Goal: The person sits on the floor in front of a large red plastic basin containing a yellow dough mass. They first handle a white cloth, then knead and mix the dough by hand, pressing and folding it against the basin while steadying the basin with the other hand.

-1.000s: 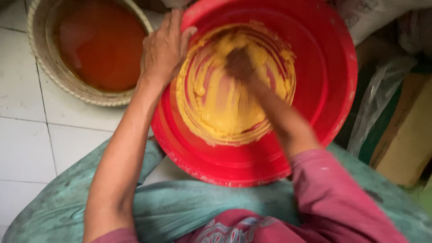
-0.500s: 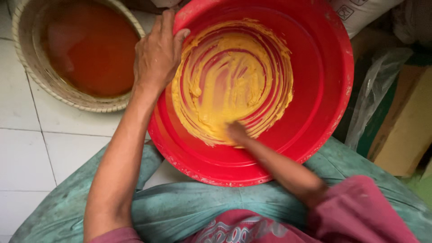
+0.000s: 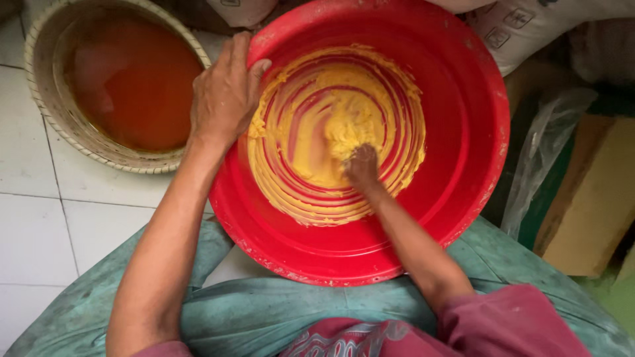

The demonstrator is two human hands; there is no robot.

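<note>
— Where are the hands?
— The left hand (image 3: 225, 99) clamps the rim of the red basin (image 3: 463, 132), which rests on the lap. The right hand (image 3: 362, 166), fingers bunched, presses into yellow paste (image 3: 350, 129) at the centre.
— Room around?
— A woven basket (image 3: 46, 112) is just beside the basin's left edge.

White tiled floor (image 3: 40, 231); woven basket (image 3: 46, 112) on it, upper left.

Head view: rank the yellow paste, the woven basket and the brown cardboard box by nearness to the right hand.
1. Yellow paste: right hand is in it, inside the red basin.
2. Brown cardboard box: off to the right, past the basin rim.
3. Woven basket: far left on the tiles, beyond the left hand.
</note>
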